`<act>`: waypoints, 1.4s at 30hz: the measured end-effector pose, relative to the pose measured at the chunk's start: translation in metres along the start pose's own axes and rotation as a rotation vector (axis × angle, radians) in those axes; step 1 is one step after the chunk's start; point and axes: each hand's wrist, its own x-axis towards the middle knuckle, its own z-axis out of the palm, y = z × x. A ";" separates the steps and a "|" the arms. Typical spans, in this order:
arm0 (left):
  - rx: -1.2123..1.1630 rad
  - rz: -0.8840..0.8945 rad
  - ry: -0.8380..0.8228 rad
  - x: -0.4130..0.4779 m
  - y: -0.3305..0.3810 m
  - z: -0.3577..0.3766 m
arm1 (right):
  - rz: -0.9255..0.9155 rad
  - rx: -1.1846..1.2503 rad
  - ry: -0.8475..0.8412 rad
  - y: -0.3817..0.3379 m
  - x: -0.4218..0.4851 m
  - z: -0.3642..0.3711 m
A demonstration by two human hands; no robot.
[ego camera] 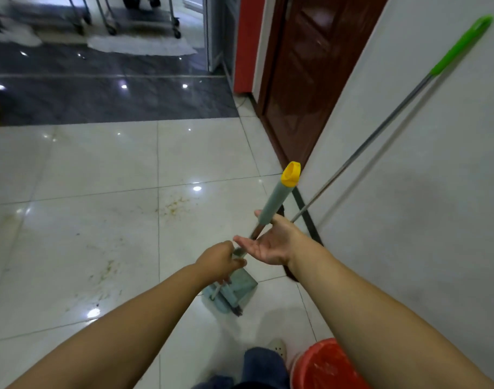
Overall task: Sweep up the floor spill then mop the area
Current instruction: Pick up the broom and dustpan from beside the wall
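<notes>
A long handle (pixel 276 197) with a grey grip and a yellow cap rises from a teal dustpan (pixel 240 286) standing on the white tiles, with dark broom bristles (pixel 237 310) at its lower edge. My left hand (pixel 219 261) grips the thin metal shaft just above the dustpan. My right hand (pixel 269 244) lies palm up with straight fingers, and the shaft passes between its thumb and palm below the grey grip. Yellowish spill marks (pixel 174 206) stain the tiles ahead, with more specks (pixel 107 272) to the left. A mop pole (pixel 380 133) with a green grip leans on the right wall.
A red bucket (pixel 324 366) stands at the bottom right beside my foot. The white wall (pixel 408 220) runs along the right, with a dark brown door (pixel 302 80) further on. Dark floor tiles (pixel 100 96), wheeled metal racks and white cloths lie beyond.
</notes>
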 end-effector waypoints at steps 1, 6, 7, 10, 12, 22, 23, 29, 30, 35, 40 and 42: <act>-0.027 -0.017 0.012 -0.005 -0.007 -0.005 | -0.028 0.034 0.009 0.004 0.005 0.010; -0.152 -0.095 0.094 -0.020 -0.039 -0.018 | -0.136 0.016 0.044 0.030 0.026 0.051; -0.169 -0.105 0.115 -0.022 -0.045 -0.019 | -0.151 -0.013 0.045 0.035 0.027 0.057; -0.186 -0.121 0.189 -0.027 -0.058 -0.023 | -0.167 -0.098 0.044 0.048 0.029 0.073; -0.208 -0.125 0.233 -0.029 -0.066 -0.027 | -0.160 -0.141 0.038 0.054 0.029 0.082; -0.299 -0.059 0.408 -0.049 -0.093 -0.049 | -0.147 -0.297 0.006 0.073 0.040 0.118; -0.296 -0.061 0.421 -0.051 -0.094 -0.051 | -0.150 -0.312 -0.002 0.074 0.041 0.120; -0.238 -0.116 0.495 -0.063 -0.098 -0.061 | -0.214 -0.464 -0.047 0.090 0.049 0.132; -0.219 -0.151 0.496 -0.063 -0.099 -0.062 | -0.218 -0.469 -0.049 0.095 0.050 0.133; -0.257 -0.276 0.584 -0.068 -0.118 -0.070 | -0.267 -0.443 -0.088 0.103 0.055 0.135; -0.280 -0.346 0.619 -0.074 -0.132 -0.070 | -0.266 -0.340 -0.102 0.086 0.058 0.135; -0.317 -0.367 0.645 -0.073 -0.131 -0.069 | -0.187 -0.288 -0.099 0.077 0.062 0.134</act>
